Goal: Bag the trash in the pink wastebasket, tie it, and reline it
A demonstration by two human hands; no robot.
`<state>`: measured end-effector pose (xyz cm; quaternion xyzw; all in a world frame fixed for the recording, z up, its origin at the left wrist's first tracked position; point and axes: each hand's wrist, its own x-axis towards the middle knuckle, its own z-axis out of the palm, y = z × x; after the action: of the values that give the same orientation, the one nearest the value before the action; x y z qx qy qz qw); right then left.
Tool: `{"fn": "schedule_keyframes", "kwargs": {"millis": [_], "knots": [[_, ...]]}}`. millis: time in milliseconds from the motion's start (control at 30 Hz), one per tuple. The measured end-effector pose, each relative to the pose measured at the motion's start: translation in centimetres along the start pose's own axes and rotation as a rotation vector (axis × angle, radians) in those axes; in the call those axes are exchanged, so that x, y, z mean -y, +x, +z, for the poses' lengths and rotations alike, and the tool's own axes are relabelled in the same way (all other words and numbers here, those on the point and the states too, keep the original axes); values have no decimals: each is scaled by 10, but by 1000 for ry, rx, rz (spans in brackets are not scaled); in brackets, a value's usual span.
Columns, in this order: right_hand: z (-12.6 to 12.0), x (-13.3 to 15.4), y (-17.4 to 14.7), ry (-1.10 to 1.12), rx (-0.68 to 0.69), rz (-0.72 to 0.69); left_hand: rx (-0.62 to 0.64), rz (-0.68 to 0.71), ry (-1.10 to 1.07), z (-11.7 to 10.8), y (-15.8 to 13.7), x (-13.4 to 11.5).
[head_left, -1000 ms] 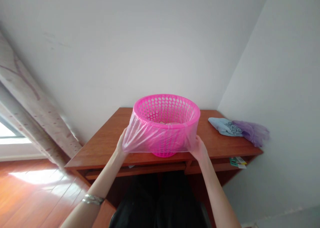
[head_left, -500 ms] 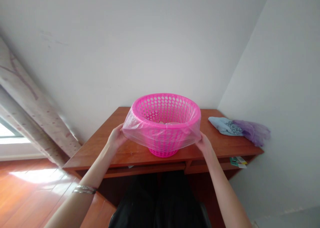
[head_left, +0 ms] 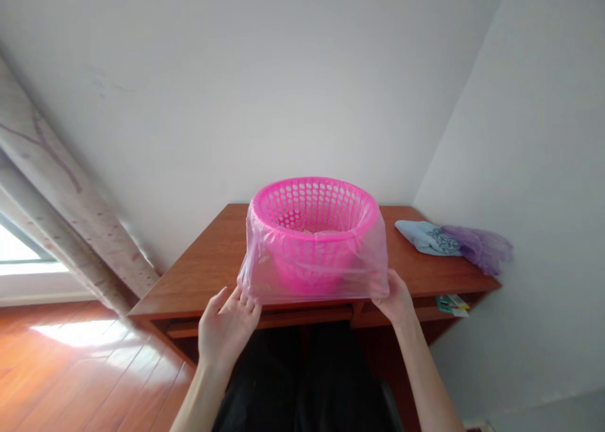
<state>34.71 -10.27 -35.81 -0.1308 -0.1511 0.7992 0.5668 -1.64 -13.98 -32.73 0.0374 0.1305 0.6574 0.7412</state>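
While my left hand (head_left: 227, 331) and right hand (head_left: 394, 296) pinch the plastic bag's (head_left: 314, 274) hem, it sheathes the pink basket (head_left: 312, 221) on the desk (head_left: 208, 274)

Basket (head_left: 314, 208): glossy pink perforated plastic. Bag (head_left: 314, 271), gripped at its lower corners by both hands: thin, translucent, slightly wrinkled pink film. Desk (head_left: 208, 274) beneath the grip: smooth, semi-gloss reddish wood. Right of the grip: soft matt cloth (head_left: 425, 236); sheer purple plastic (head_left: 479, 246).
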Motion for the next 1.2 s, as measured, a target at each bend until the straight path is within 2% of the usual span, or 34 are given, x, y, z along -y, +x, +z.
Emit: {"fn": "schedule_keyframes", "kwargs": {"millis": [100,200,367,467,533,600,700,933,1067,1200], "knots": [[22,-2,-8,8,-15,-146,-93,100,22,16,-5,4],[41,-6,-15,35,-36,-233,-104,196,112,39,-7,8],[65,-12,-17,-21,-96,-390,17,257,228,73,-16,16],[82,-15,-14,-116,-135,-497,103,299,399,88,-21,24],[93,-16,-10,-169,-140,-552,160,419,562,95,-21,30],[101,-18,-6,-229,-119,-618,224,620,710,98,-20,37],[108,-22,1,-386,-129,-805,309,876,908,100,-14,46],[115,-31,4,-774,-318,-1280,218,1081,1386,89,10,43],[118,-26,2,-1011,-399,-1457,258,1194,1405,85,15,34],[121,-12,2,-1477,-403,-1646,263,1382,1395,105,8,27]]}}
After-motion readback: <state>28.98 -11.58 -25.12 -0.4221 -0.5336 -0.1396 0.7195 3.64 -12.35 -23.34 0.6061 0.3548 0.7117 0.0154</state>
